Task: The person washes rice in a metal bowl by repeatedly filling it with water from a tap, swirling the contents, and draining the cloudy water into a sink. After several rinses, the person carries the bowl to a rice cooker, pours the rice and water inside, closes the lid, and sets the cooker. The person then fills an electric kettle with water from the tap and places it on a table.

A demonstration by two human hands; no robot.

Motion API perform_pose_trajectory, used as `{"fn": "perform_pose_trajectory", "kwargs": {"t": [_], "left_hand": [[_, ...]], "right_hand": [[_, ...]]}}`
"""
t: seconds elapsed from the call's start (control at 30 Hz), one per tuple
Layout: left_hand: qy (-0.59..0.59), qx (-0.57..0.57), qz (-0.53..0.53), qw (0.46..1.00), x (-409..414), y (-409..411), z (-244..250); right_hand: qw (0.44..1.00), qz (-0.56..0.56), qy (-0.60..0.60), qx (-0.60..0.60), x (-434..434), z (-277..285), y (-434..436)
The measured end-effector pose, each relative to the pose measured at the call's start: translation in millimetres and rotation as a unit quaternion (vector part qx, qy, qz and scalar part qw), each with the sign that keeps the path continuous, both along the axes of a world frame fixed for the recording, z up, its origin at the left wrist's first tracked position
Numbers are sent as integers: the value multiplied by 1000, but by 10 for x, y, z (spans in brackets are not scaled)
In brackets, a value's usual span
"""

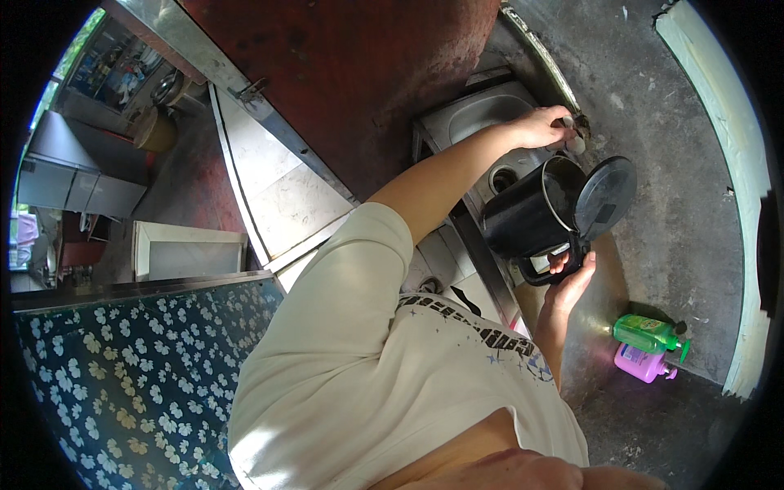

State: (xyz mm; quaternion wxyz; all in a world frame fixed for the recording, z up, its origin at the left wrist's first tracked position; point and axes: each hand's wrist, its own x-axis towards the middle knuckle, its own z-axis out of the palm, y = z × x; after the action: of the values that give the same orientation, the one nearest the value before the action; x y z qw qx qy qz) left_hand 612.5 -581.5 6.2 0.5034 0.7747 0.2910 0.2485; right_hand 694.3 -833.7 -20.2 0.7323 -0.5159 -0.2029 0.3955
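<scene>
My right hand (569, 282) grips the handle of a black electric kettle (520, 214). The kettle is tilted beside and partly over a stainless steel sink (490, 113), with its mouth facing up and right. Its round black lid (607, 193) is swung open on the handle side. My left hand (542, 128) reaches over the far side of the sink, its fingers around a white fitting (574, 144) by the wall that looks like a tap. My fingers partly hide that fitting. A round drain opening (503, 179) shows between the kettle and my left forearm.
Green (643, 332) and pink (643, 362) pump bottles stand by the wall at right. A dark red door panel (343, 67) is close beyond my left arm. A flower-patterned panel (141, 392) is at lower left. Another room with a pale cabinet (67, 171) lies at far left.
</scene>
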Motion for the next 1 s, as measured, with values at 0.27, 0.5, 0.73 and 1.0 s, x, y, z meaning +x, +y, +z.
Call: {"fn": "perform_pose_trajectory", "kwargs": {"t": [0.27,0.5,0.73,1.0], "left_hand": [[-94,49,103,989,-208,9,-449],[-34,90,127,987,-1539,-934,-644],[-19,-118,465,877,-3242,-2335,-1240],[-104,66,602,789,-4034,-2594,-144]], "right_hand": [[999,10,-31,-16,35,-158,-50],[993,51,-105,14,164,-323,-141],[960,186,-208,30,-320,-32,16],[863,484,-140,15,-1862,-285,546]]}}
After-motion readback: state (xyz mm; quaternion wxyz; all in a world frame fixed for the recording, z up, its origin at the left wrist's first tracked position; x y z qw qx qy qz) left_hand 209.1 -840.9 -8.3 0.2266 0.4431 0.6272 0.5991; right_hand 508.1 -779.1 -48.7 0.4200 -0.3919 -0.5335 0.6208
